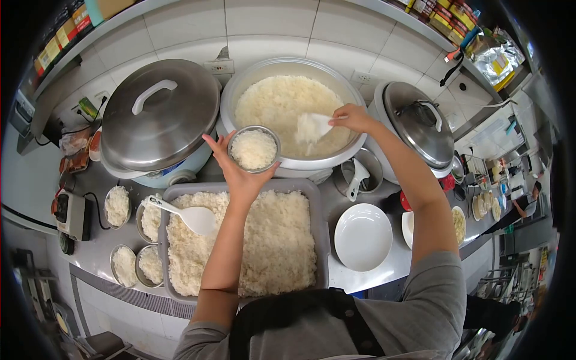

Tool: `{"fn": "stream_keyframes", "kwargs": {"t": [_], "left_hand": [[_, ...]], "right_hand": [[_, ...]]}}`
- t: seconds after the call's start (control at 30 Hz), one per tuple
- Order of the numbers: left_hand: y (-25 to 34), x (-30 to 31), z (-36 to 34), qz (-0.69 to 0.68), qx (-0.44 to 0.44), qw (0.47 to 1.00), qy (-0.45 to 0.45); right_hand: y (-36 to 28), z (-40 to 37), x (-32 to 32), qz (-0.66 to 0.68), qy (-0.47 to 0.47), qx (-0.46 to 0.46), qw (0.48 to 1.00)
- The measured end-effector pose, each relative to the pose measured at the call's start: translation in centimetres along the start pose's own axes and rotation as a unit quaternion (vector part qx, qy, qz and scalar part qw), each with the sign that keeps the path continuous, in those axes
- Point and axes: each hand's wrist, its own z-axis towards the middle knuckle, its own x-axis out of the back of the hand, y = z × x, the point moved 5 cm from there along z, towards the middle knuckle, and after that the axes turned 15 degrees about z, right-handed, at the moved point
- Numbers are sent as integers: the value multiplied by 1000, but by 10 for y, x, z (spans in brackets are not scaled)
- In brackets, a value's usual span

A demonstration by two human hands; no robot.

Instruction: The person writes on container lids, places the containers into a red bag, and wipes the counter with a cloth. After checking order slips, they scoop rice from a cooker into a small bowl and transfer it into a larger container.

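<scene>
My left hand (245, 174) is wrapped round a small metal bowl (278, 157) filled with white rice, held above the near rim of a big open rice cooker (231, 99). In my right hand (353, 118) is a white rice paddle (322, 124), its blade carrying a clump of rice over the cooker's right side. Cooked rice (282, 99) fills much of the cooker. Below my left arm lies a grey tub (322, 240) of rice, with a second white rice paddle (195, 219) resting on top. Several rice-filled metal bowls (125, 265) stand left of the tub.
Lidded cookers stand at left (159, 120) and right (420, 126). A metal pot (375, 168) with a white paddle (358, 179) sits right of the tub, behind a white plate (363, 237). A shelf (132, 21) runs overhead. Another person (527, 204) is at far right.
</scene>
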Motion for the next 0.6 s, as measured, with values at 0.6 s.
{"fn": "stream_keyframes", "kwargs": {"t": [0.6], "left_hand": [[18,-16,18,5,24,999,-30]], "right_hand": [[-209,-103,-70,-262,110,132,950]]}}
